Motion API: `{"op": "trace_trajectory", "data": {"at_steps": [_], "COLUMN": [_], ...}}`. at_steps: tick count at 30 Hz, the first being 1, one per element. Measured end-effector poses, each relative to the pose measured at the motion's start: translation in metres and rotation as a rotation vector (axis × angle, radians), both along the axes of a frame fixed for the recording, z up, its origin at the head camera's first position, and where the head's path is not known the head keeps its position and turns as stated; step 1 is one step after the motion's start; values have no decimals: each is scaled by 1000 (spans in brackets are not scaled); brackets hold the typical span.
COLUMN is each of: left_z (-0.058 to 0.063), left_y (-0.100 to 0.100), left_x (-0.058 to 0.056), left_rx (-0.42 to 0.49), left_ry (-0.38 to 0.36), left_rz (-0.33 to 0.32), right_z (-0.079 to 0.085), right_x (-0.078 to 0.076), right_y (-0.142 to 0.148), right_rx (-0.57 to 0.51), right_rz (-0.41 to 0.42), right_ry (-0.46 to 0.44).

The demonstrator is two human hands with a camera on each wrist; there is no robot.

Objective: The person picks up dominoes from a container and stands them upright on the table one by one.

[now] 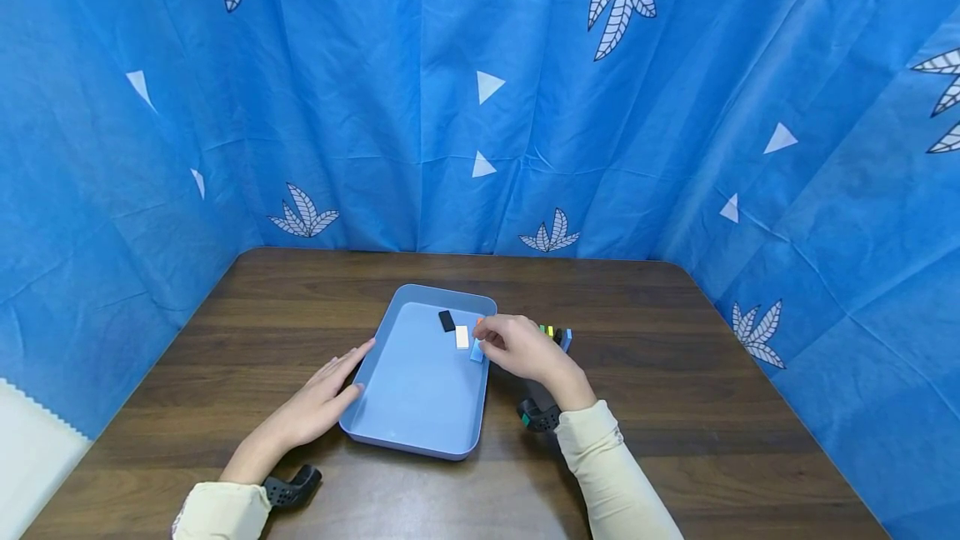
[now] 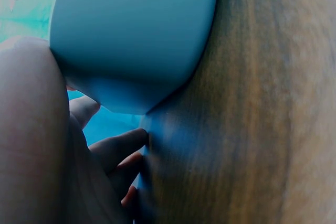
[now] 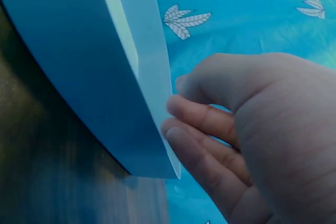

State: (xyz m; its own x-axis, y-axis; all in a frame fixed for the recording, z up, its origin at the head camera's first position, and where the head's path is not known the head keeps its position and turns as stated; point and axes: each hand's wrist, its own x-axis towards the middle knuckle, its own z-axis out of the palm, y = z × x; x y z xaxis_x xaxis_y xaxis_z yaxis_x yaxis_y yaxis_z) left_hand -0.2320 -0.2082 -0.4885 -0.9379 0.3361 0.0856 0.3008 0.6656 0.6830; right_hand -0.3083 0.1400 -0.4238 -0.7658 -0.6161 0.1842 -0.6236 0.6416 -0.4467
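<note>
A shallow light-blue tray (image 1: 412, 407) lies on the wooden table. Inside, toward its far right, are a small black block (image 1: 447, 321), a white block (image 1: 462, 337), a light-blue block (image 1: 477, 352) and a bit of orange block (image 1: 479, 321) partly covered by fingers. My right hand (image 1: 525, 348) reaches over the tray's right rim, thumb and fingers loosely bent close above the light-blue and orange blocks. Nothing shows between its fingertips in the right wrist view. With fingers extended, my left hand (image 1: 318, 398) rests against the tray's left wall.
Just right of my right hand, partly hidden by it, several small blocks stand on the table, among them a yellow block (image 1: 551, 331) and a blue block (image 1: 567, 340). A blue patterned curtain (image 1: 450, 107) borders the table's back and sides.
</note>
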Motion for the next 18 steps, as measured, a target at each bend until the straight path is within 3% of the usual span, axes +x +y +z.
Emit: {"op": "trace_trajectory", "data": {"at_steps": [18], "left_z": [1], "left_y": [-1], "left_x": [-1], "left_rx": [4], "left_ry": [14], "left_rz": [-15], "right_z": [-9], "right_x": [6], "right_y": [-18], "right_rx": [145], "right_rz": [-10], "right_ry": [-8]}}
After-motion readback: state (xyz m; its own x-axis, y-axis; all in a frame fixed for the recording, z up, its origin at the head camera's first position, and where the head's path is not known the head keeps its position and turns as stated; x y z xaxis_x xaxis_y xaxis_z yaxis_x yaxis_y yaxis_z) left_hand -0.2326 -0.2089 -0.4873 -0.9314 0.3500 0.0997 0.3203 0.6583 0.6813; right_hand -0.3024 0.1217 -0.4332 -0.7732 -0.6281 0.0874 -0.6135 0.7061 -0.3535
